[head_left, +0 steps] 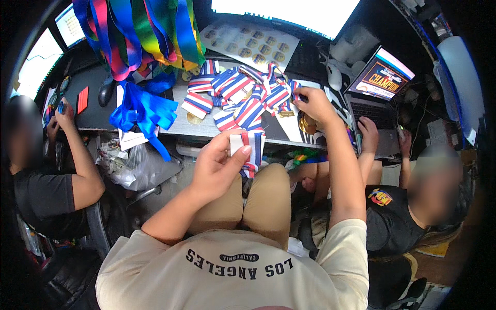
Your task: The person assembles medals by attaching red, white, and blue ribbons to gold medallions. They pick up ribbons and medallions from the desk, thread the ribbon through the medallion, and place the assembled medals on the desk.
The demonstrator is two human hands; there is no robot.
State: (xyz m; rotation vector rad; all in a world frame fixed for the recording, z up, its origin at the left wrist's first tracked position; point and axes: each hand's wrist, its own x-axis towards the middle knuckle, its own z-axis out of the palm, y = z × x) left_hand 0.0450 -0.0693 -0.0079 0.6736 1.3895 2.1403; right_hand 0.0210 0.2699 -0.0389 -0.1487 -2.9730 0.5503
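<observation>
Held over my lap at the table's front edge, a folded red, white and blue striped medal ribbon [257, 145] is pinched in my left hand [217, 168], thumb on top. Just beyond it lies a heap of similar striped ribbons [235, 91], with gold medals partly showing among them. My right hand [316, 107] is at the heap's right side, fingertips closed against a striped ribbon end; what they grip is mostly hidden. Below that hand, several gold medals [307, 124] lie near the table edge.
Shiny blue ribbons [142, 108] lie to the left, below hanging multicoloured ribbons [144, 33]. A sheet of round gold stickers [253, 44] lies behind the heap. On the right are a white mouse [334, 77] and a laptop [380, 77]. Two co-workers sit on either side.
</observation>
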